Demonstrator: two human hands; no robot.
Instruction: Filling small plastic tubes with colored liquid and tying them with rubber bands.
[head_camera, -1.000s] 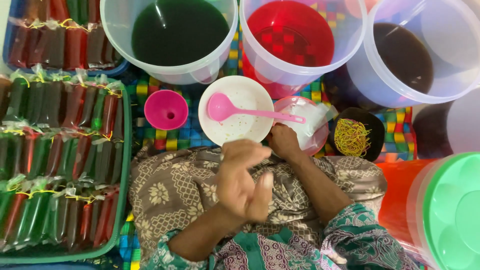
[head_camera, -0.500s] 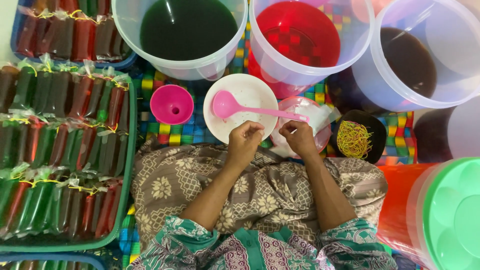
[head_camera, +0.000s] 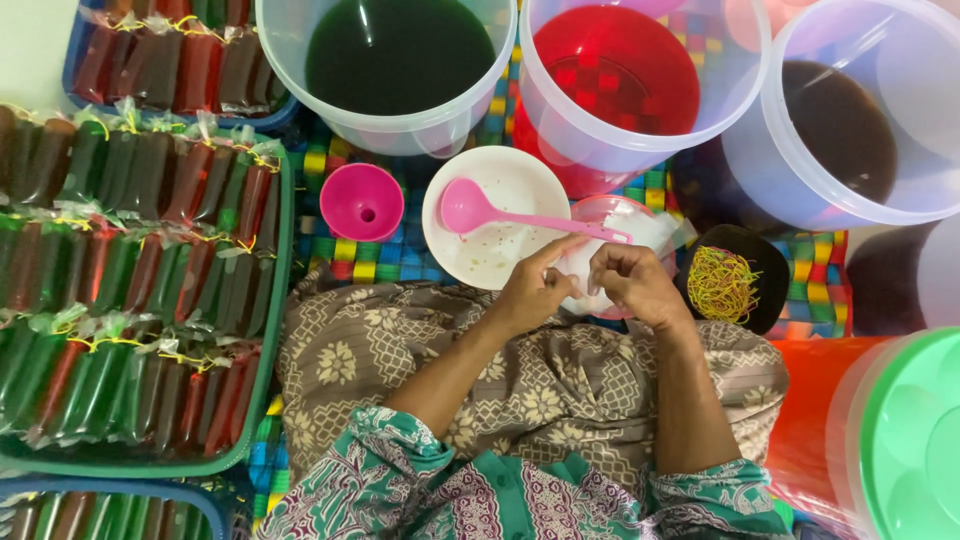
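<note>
My left hand (head_camera: 533, 287) and my right hand (head_camera: 632, 283) meet above my lap, fingertips pinched together on a thin clear plastic bag (head_camera: 578, 272). Under them sits a small pink-rimmed container (head_camera: 622, 212) of clear bags. Just left of it is a white bowl (head_camera: 495, 255) with a pink ladle (head_camera: 470, 208) lying across it, its handle pointing at my hands. A pink funnel (head_camera: 362, 201) stands left of the bowl. A black bowl of yellow rubber bands (head_camera: 722, 283) is next to my right hand.
Three clear buckets stand at the far side: dark green liquid (head_camera: 400, 50), red liquid (head_camera: 615, 75), brown liquid (head_camera: 845, 125). A green tray (head_camera: 272, 330) of several filled, tied tubes fills the left, with a blue tray (head_camera: 270, 110) behind. A green lid (head_camera: 915, 440) is at right.
My left hand has come up from my lap to the white bowl's edge and joined my right hand, fingers now pinched together. The bowl, ladle and buckets have not moved.
</note>
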